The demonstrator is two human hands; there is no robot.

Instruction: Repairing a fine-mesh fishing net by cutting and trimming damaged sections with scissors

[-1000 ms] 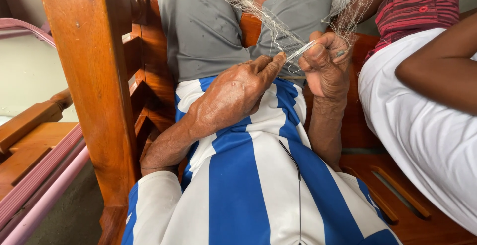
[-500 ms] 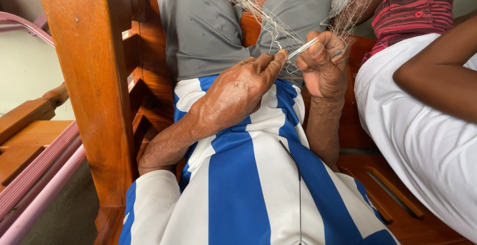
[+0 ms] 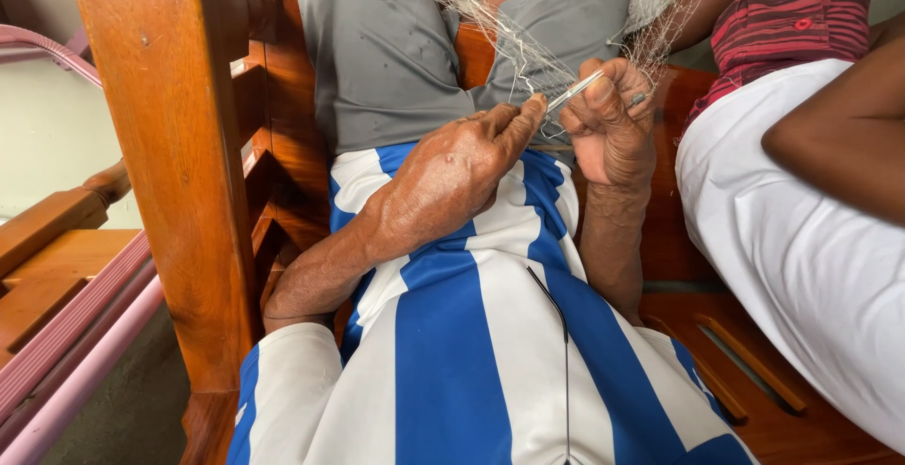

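The left hand (image 3: 452,168) pinches net (image 3: 528,55) mesh at its fingertips; the right hand (image 3: 613,121) is closed around a thin needle (image 3: 577,91) at the same spot. The net drapes over the lap; most looks whole, mending apparently midway.

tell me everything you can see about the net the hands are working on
The net is a fine, pale mesh of thin thread, so sheer that the grey shorts show through it. It drapes slack from the top of the view down over the lap, bunching to a narrow point between the two hands. The left hand pinches it with its fingertips; the right hand grips it together with a slim, light-coloured tool. A further spread hangs at the upper right. Its knots and any damage are too small to tell.
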